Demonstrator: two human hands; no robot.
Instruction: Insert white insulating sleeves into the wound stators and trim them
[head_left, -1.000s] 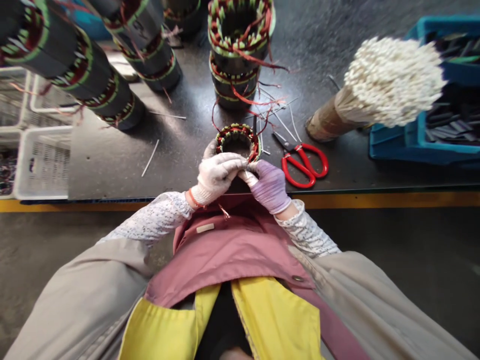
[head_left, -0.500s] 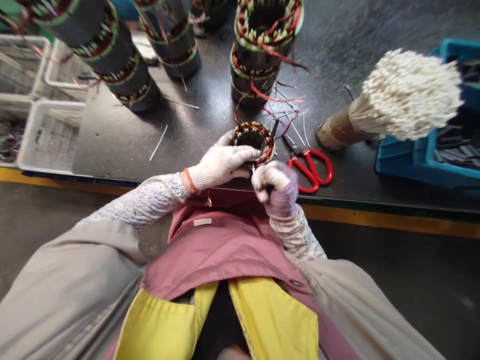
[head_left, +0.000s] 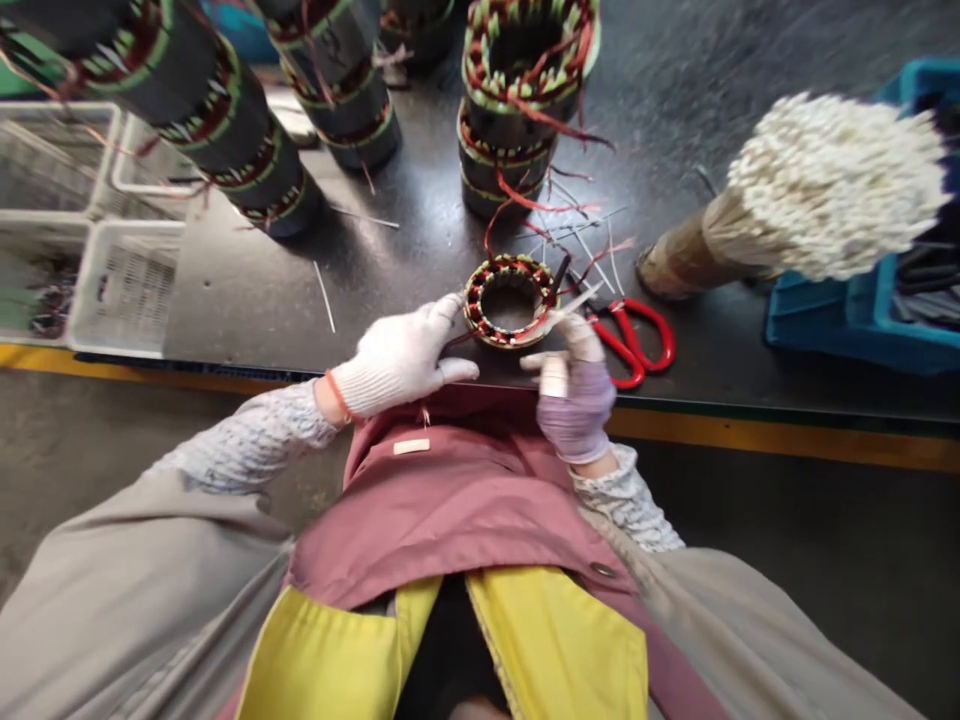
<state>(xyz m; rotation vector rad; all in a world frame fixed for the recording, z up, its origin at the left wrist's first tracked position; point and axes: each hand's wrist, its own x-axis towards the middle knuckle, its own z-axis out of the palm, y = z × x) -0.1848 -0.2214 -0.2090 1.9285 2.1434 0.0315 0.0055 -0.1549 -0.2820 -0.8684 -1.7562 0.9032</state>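
Stator ring (head_left: pixel 486 320) with red windings lies flat on the counter (head_left: pixel 420 220) near its front edge, opening upward, presumably so that both hands can reach the rim. The left hand (head_left: pixel 409 355) stands at the ring's left side, fingers extended and thumb spread, not closed on the ring; contact at the fingertips cannot be confirmed. That position would suit steadying the piece. The right hand (head_left: pixel 576 390) is at the near right side, fingers partly bent; a blurred pale strip (head_left: pixel 564 316) runs between its fingertips and the rim, and whether it is gripped cannot be told. Red-handled scissors (head_left: pixel 664 335) lie just beside the right hand, apparently for quick reach. A stack of stators (head_left: pixel 499 125) stands behind, leaving the front free for handling. Compared with half a second earlier, the left hand no longer lies across the ring, whose opening is now uncovered, and the right hand has changed from a curled fist to looser fingers. The scissors remain on the counter.
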